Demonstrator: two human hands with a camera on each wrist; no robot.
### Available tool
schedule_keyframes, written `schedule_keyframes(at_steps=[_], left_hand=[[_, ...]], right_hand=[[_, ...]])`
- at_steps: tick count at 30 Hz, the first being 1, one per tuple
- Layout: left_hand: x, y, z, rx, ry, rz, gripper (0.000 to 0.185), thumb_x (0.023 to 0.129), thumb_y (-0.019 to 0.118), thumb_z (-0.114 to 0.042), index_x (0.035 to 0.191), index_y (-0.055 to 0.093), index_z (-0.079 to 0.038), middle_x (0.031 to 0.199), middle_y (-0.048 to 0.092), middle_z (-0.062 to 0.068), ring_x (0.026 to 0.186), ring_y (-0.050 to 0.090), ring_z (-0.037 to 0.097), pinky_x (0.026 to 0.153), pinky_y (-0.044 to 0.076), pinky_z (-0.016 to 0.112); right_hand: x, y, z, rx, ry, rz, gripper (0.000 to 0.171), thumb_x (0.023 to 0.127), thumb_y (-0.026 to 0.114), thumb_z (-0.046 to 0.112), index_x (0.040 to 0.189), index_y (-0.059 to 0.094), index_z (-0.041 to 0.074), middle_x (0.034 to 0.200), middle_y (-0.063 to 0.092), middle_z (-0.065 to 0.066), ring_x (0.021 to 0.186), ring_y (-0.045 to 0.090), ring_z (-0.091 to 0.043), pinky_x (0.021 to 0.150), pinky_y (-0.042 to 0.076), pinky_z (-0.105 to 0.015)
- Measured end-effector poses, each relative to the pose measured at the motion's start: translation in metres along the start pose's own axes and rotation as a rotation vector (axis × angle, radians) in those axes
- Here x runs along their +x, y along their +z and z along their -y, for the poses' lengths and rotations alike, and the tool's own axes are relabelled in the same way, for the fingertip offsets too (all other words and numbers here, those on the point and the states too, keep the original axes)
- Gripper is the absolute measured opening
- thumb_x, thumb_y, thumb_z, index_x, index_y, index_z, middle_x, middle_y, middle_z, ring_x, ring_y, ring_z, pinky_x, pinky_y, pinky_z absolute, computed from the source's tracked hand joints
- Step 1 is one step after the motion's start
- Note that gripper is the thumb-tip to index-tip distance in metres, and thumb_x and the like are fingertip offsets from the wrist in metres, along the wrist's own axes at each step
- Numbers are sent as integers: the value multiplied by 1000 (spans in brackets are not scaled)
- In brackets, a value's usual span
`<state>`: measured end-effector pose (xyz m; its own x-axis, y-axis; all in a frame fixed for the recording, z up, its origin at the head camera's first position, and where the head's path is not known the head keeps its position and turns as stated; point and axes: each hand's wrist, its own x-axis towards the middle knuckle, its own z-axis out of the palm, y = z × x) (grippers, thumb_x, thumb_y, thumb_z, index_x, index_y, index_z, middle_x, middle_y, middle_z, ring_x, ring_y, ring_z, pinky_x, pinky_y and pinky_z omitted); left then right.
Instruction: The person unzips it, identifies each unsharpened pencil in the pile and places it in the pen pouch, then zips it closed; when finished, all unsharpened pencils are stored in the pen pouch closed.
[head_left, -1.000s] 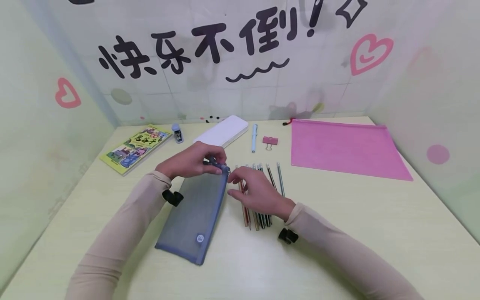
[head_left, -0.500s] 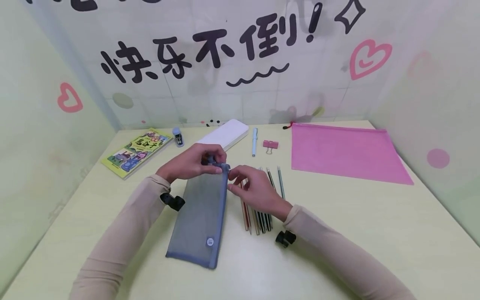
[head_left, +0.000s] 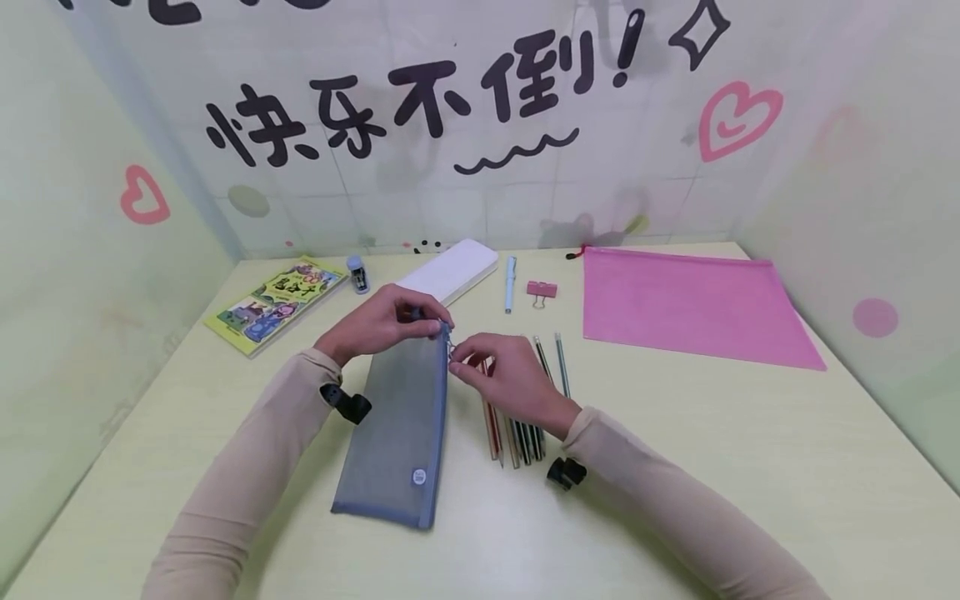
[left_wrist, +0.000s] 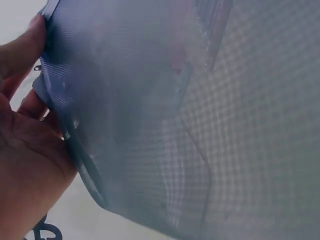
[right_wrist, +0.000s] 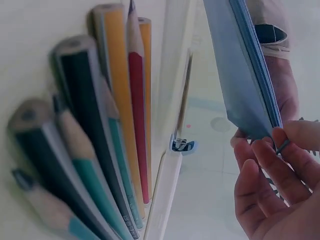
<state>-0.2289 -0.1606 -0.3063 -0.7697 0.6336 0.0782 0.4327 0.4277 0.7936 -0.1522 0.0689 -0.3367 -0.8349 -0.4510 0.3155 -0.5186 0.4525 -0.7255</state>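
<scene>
A blue-grey mesh zipper pouch [head_left: 393, 433] is held up by its top end, its label near the lower corner. My left hand [head_left: 378, 323] grips the top corner between thumb and fingers; in the left wrist view the mesh [left_wrist: 240, 130] fills most of the picture beside the hand [left_wrist: 30, 145]. My right hand [head_left: 513, 375] pinches the small zipper pull [head_left: 451, 347] at that corner. The right wrist view shows thumb and finger of this hand [right_wrist: 275, 185] together at the end of the pouch's zipper [right_wrist: 255, 65]. Several pencils [head_left: 517, 442] lie partly hidden under my right hand.
Behind the hands lie a white case [head_left: 453, 267], a light blue pen [head_left: 510, 285] and a pink binder clip [head_left: 542, 289]. A yellow book [head_left: 276, 304] and a small blue-capped container [head_left: 357, 275] are at back left. A pink drawstring bag [head_left: 697, 304] lies at back right.
The pouch's lower end has swung right and the pouch hangs more upright. My right fingers have come to the corner and now pinch the zipper pull. My left hand keeps its grip.
</scene>
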Motion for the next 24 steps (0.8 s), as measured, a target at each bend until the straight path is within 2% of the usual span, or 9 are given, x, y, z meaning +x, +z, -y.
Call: schedule_keyframes(at_steps=[5, 11, 16, 24], left_hand=[[1, -6, 9, 16, -22, -73, 17, 98, 66, -17, 111, 76, -13, 107, 73, 3, 87, 59, 21, 75, 50, 29], [2, -17, 19, 27, -69, -140, 18, 99, 64, -21, 112, 75, -16, 101, 70, 3, 88, 56, 23, 77, 48, 31], [2, -21, 27, 23, -91, -178, 18, 99, 64, -22, 113, 75, -16, 100, 68, 4, 88, 55, 23, 78, 47, 31], [8, -28, 34, 1, -114, -206, 19, 99, 63, -19, 113, 74, -14, 104, 69, 3, 90, 55, 24, 80, 46, 33]], right_hand=[[-4, 5, 1, -49, -56, 54, 10, 94, 69, 15, 99, 77, 12, 97, 78, 0, 83, 67, -9, 66, 55, -20], [-11, 9, 5, -85, -108, 110, 8, 93, 70, 14, 95, 77, 11, 94, 78, 0, 81, 70, -8, 73, 61, -31], [-15, 13, 9, -90, -87, 160, 8, 94, 70, 14, 95, 77, 11, 93, 78, 1, 81, 69, -7, 77, 61, -35], [-25, 17, 12, -82, -75, 207, 6, 93, 72, 16, 93, 77, 13, 89, 77, 4, 79, 65, -3, 73, 60, -33]])
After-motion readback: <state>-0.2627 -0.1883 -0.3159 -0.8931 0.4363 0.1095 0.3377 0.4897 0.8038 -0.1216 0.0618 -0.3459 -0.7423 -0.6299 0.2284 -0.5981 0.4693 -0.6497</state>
